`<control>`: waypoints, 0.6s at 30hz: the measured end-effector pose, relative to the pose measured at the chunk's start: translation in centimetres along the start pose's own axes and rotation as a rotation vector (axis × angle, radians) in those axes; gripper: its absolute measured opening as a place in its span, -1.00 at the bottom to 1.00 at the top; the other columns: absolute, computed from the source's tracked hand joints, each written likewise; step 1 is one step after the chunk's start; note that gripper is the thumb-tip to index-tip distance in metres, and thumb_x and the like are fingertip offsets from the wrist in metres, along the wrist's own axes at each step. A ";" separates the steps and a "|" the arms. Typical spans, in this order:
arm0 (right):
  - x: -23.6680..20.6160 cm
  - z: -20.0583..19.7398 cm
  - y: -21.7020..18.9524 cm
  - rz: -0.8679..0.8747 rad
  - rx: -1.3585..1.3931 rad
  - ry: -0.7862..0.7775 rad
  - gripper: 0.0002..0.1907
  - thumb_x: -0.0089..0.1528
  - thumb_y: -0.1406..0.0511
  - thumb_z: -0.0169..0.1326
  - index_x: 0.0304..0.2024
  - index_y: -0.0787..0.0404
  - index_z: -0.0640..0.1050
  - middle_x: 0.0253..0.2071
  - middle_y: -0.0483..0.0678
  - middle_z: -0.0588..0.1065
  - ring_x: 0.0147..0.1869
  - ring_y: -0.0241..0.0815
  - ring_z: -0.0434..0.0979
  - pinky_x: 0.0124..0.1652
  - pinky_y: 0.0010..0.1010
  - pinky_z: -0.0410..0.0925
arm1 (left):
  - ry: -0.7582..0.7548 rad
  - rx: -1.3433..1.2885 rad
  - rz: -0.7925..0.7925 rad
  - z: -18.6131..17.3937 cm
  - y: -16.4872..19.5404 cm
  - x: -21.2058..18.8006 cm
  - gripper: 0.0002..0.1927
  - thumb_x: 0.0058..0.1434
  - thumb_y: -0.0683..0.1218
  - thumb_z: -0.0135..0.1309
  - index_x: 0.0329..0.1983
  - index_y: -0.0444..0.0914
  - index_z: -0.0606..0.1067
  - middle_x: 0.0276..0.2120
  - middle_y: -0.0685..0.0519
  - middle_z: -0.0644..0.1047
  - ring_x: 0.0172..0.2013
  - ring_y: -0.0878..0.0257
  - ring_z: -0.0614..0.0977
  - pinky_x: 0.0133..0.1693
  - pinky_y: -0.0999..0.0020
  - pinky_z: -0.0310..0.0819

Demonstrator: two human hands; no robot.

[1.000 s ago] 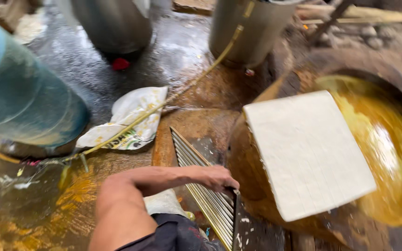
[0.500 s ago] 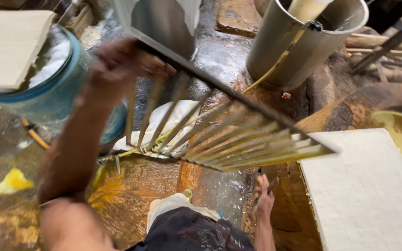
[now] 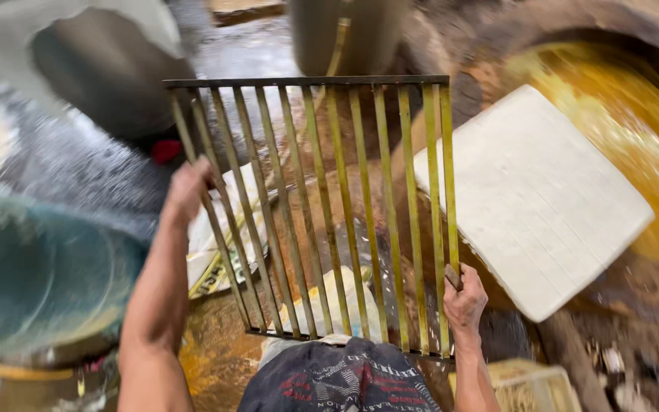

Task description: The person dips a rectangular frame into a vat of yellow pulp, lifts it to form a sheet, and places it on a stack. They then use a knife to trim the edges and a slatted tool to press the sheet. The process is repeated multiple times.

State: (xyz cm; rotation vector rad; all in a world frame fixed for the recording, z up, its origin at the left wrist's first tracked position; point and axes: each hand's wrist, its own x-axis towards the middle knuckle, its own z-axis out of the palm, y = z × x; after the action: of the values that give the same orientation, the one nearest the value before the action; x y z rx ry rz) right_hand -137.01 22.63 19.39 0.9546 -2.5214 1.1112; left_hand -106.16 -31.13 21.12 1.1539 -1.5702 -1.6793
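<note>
The slatted rack, probably stiff, light and slick, was held flat above the wet floor, left hand and right hand gripping its outer bars beside the white slab.

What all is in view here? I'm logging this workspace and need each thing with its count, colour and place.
slatted rack: one, yellowish slats in a dark frame, held up in the centre.
white slab: one, square, lying at the rim of the pan, right.
pan of yellow liquid: one, large and round, upper right.
blue container: one, blurred, lower left.
metal cylinder: one, grey, top centre.
grey vessel: one, blurred, upper left.
plastic bag: one, whitish, on the wet floor behind the rack.
dark printed cloth: one, bottom centre, on the person.
left hand: grips the rack's left edge.
right hand: grips the rack's lower right corner.
</note>
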 end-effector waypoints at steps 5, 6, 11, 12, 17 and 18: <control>-1.0 -2.5 4.4 0.279 -0.101 0.333 -0.81 0.37 0.26 0.20 -0.11 0.27 0.54 -0.39 0.12 0.47 -0.34 0.04 0.52 -0.27 -0.17 0.40 | -0.189 0.103 0.171 18.3 -7.6 2.5 -0.77 0.38 -0.06 0.07 -0.11 -0.35 0.50 -0.40 0.01 0.57 -0.45 0.32 0.58 -0.43 0.39 0.51; -0.8 -3.3 6.0 0.416 -0.111 0.339 -0.79 0.39 0.22 0.16 -0.13 0.26 0.52 -0.43 0.09 0.49 -0.36 0.02 0.54 -0.28 -0.17 0.39 | -0.236 0.151 0.246 22.1 -6.5 4.4 -0.76 0.40 -0.06 0.06 -0.14 -0.38 0.49 -0.39 0.02 0.58 -0.44 0.34 0.59 -0.43 0.39 0.54; 1.3 -6.8 14.2 0.675 -0.270 0.531 -0.73 0.40 0.16 0.14 -0.17 0.25 0.55 -0.35 0.11 0.55 -0.26 0.13 0.58 -0.23 -0.06 0.39 | -0.390 0.451 0.214 43.0 2.7 10.8 -0.75 0.45 -0.04 -0.06 -0.22 -0.29 0.52 -0.54 0.00 0.54 -0.61 0.20 0.45 -0.59 0.17 0.34; 1.8 -7.2 15.8 0.685 -0.317 0.556 -0.73 0.39 0.16 0.15 -0.17 0.26 0.56 -0.32 0.13 0.55 -0.23 0.16 0.57 -0.21 -0.03 0.39 | -0.413 0.509 0.294 46.7 4.0 11.0 -0.75 0.44 -0.05 -0.02 -0.24 -0.32 0.52 -0.54 -0.06 0.53 -0.58 0.16 0.47 -0.53 0.12 0.36; 3.0 -8.0 23.1 0.782 -0.447 0.525 -0.75 0.31 0.21 0.19 -0.19 0.31 0.59 -0.21 0.19 0.54 -0.14 0.25 0.55 -0.16 0.03 0.38 | -0.488 0.634 0.419 59.2 4.7 11.4 -0.68 0.40 -0.05 0.06 -0.36 -0.41 0.50 -0.52 -0.16 0.56 -0.51 0.09 0.56 -0.32 -0.01 0.42; 3.0 -8.1 24.3 0.791 -0.461 0.502 -0.76 0.29 0.23 0.19 -0.19 0.31 0.59 -0.20 0.19 0.54 -0.14 0.25 0.55 -0.15 0.03 0.39 | -0.480 0.642 0.421 60.9 4.0 11.6 -0.72 0.37 -0.06 0.06 -0.34 -0.38 0.52 -0.51 -0.16 0.56 -0.51 0.09 0.56 -0.33 -0.01 0.42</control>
State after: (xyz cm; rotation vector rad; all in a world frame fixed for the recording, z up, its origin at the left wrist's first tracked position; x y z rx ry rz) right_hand -155.38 39.26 12.17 -0.4352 -2.5391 0.7138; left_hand -165.15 -11.70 19.12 0.6163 -2.5678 -1.2470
